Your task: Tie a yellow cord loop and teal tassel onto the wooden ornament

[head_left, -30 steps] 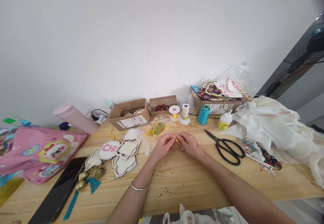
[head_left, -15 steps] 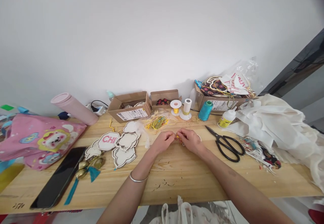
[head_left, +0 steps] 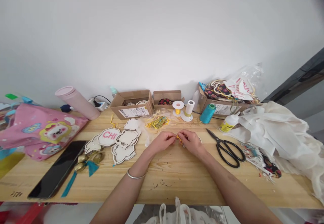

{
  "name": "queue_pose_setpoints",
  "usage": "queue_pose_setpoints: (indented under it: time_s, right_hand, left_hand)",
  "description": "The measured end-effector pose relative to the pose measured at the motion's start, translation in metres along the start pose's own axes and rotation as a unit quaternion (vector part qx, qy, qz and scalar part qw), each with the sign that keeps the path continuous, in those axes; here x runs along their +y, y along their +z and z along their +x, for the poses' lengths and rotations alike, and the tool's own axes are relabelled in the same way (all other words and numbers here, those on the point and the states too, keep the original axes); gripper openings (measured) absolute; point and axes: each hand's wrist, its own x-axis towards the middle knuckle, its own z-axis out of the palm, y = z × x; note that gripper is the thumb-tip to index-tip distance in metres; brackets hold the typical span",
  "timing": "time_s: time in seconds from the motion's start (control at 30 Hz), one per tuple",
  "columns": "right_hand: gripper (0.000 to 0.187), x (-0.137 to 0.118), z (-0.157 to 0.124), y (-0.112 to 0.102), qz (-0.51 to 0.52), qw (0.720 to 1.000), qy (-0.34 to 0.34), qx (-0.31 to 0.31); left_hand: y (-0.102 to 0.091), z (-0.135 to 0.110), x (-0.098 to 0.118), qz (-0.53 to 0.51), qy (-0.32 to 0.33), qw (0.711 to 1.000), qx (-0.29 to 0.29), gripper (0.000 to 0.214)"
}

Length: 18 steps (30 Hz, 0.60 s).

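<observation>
Over the middle of the wooden table, my left hand (head_left: 164,141) pinches one part of a thin yellow cord (head_left: 178,137). Close beside it, my right hand (head_left: 190,141) grips the same cord between thumb and fingers. Part of a small pale piece shows at the edge of the right hand, mostly hidden by it. Behind the hands lies a bundle of yellow and green cords (head_left: 158,122) on clear plastic. A spool of yellow cord (head_left: 178,111) and a white spool (head_left: 188,109) stand just beyond.
Black scissors (head_left: 229,151) lie right of my hands, near a glue bottle (head_left: 228,123) and a teal thread cone (head_left: 207,114). Cloud-shaped pieces (head_left: 127,138), brass bells (head_left: 80,166) and a phone (head_left: 58,170) lie left. Cardboard boxes (head_left: 131,112) line the wall; white fabric (head_left: 275,129) covers the right.
My hands have drawn very slightly apart, with more yellow cord showing between them. The whole view has tilted and shifted a little.
</observation>
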Motion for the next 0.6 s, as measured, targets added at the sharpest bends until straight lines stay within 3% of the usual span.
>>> queue_pose_setpoints:
  time_s: [0.17, 0.6]
  right_hand:
    - [0.027, 0.0, -0.002, 0.004, 0.024, 1.0, -0.015, -0.007]
    - [0.03, 0.003, -0.002, 0.005, 0.066, 0.998, -0.003, 0.006]
  left_hand:
    - [0.008, -0.002, 0.003, -0.015, 0.004, 0.999, 0.051, 0.023]
    - [0.011, -0.003, 0.003, -0.04, 0.006, 0.997, 0.07, 0.028]
